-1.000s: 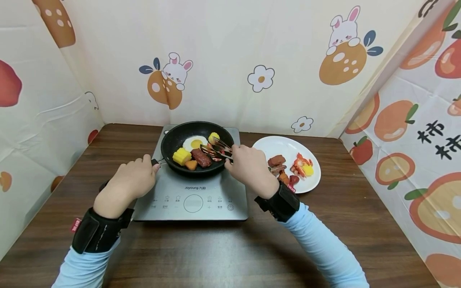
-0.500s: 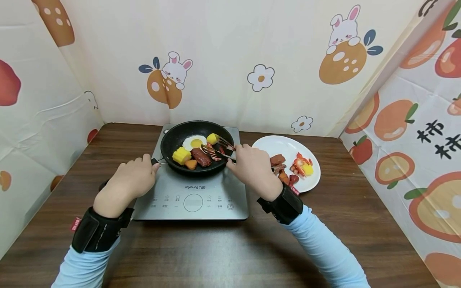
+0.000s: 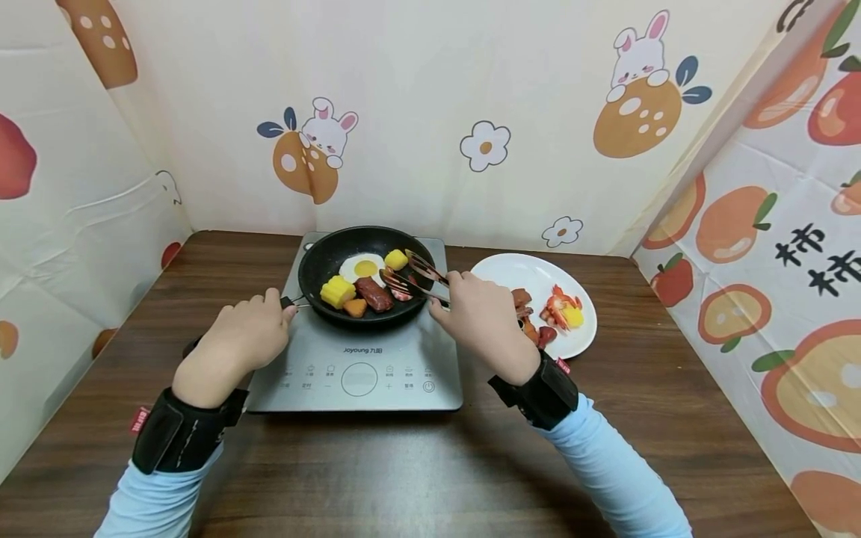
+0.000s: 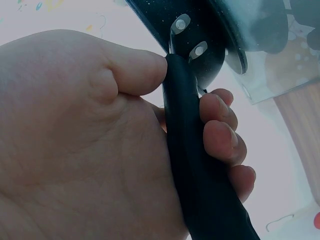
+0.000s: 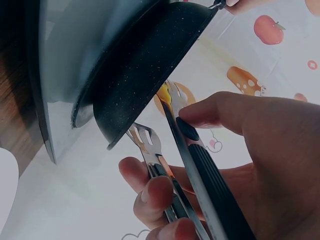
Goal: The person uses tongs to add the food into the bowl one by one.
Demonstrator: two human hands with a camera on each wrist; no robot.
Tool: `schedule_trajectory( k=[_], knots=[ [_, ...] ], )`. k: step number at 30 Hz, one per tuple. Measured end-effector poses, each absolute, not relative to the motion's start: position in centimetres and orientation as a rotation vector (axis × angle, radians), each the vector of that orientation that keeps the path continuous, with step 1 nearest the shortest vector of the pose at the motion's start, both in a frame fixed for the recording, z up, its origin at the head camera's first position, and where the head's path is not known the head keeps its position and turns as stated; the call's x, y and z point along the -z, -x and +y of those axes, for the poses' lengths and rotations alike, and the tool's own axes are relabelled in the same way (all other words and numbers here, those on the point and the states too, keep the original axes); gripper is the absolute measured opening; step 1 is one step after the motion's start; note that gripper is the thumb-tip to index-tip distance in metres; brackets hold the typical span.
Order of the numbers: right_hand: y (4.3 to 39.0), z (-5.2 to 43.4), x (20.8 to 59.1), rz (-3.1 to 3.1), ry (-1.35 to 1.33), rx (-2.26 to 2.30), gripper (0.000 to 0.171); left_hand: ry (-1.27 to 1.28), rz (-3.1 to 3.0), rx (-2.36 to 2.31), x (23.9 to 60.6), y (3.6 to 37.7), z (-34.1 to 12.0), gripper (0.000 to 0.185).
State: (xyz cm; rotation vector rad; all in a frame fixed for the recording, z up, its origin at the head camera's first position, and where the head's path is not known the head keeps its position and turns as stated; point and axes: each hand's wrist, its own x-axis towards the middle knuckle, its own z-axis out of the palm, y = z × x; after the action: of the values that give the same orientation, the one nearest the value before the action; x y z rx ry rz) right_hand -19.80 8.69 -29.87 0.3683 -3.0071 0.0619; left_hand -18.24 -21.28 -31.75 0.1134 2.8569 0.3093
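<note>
- Evidently, the left hand point(image 3: 252, 336) gripped the pan handle point(image 4: 192, 165), steadying the pan point(image 3: 363, 275) at frame centre.
- The right hand point(image 3: 480, 321) clamped tongs point(image 3: 417, 276), tips apart over the pan's food, right of centre.

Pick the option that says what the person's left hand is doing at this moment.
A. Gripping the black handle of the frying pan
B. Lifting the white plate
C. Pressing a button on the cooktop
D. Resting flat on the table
A: in the left wrist view the left hand has its fingers and thumb curled round the pan handle, and the head view shows the frying pan sitting on the cooktop.
</note>
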Motion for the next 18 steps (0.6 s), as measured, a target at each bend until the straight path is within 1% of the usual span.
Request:
schedule_trajectory(
  k=[5, 12, 18],
  knots=[
    [19.6, 9.1, 30.0, -3.005, -0.352, -0.098, 0.038, -0.108, 2.847, -0.307, 31.8, 18.2, -21.3, 0.047],
    [19.1, 9.9, 30.1, -3.004, -0.312, -0.18, 0.046, -0.104, 2.844, -0.305, 31.8, 18.2, -21.3, 0.048],
    [18.6, 10.8, 30.2, -2.984, -0.286, -0.247, 0.044, -0.108, 2.847, -0.306, 31.8, 18.3, -21.3, 0.048]
  ],
)
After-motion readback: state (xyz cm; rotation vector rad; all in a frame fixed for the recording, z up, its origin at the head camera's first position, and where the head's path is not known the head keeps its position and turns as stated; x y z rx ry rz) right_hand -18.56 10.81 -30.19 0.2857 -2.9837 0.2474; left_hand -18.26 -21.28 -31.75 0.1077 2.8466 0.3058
